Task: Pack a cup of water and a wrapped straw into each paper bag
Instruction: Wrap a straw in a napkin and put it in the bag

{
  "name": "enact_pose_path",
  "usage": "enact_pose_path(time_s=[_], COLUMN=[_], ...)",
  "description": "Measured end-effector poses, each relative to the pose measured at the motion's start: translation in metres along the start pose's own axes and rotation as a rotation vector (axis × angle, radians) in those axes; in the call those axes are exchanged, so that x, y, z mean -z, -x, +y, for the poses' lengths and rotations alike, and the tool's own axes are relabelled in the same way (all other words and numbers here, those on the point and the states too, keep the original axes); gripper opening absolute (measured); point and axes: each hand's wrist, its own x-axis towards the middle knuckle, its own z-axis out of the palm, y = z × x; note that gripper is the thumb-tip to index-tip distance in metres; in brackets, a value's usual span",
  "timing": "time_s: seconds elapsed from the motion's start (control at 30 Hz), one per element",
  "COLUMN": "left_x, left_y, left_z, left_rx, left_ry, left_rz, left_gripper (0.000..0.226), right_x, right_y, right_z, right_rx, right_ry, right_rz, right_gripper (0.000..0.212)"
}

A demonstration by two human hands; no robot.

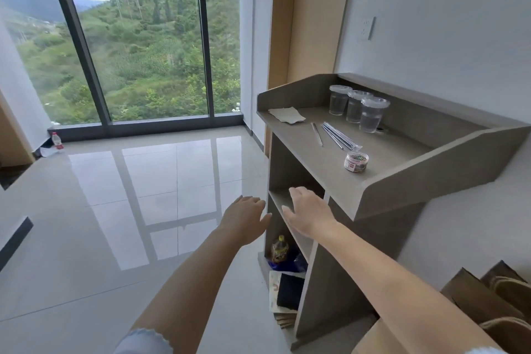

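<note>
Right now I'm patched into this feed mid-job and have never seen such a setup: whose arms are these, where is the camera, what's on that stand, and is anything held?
There is no machine: one camera, worn on a person's head, looks down at their two bare arms. The left hand and right hand reach forward with relaxed fingers; neither has a grip on anything. On the grey stand sit three lidded cups of water, a few wrapped straws, a small jar and a scrap of paper. Brown paper bags stand at lower right.
</note>
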Motion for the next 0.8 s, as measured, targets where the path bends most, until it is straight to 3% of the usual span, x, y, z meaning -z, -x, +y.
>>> enact_pose_path(time_s=[0.23,0.57,0.8], left_x=[-0.01,0.017,0.006], left_y=[-0.124,-0.303,-0.39], left_z=[-0.04,-0.105,-0.105], left_rx=[-0.148,-0.274,-0.358], left_ry=[0.006,0.038,0.073], left_rz=[-0.011,0.007,-0.012], left_gripper=[0.042,0.041,0.037], right_x=[-0.012,-0.001,-0.003], right_y=[-0.103,-0.257,-0.323], right_z=[0.015,0.042,0.088], right_rx=[-0.098,-0.38,-0.557], right_ry=[0.04,0.085,0.111], right_rz=[0.051,0.067,0.071], right_gripper=[0.051,0.041,0.034])
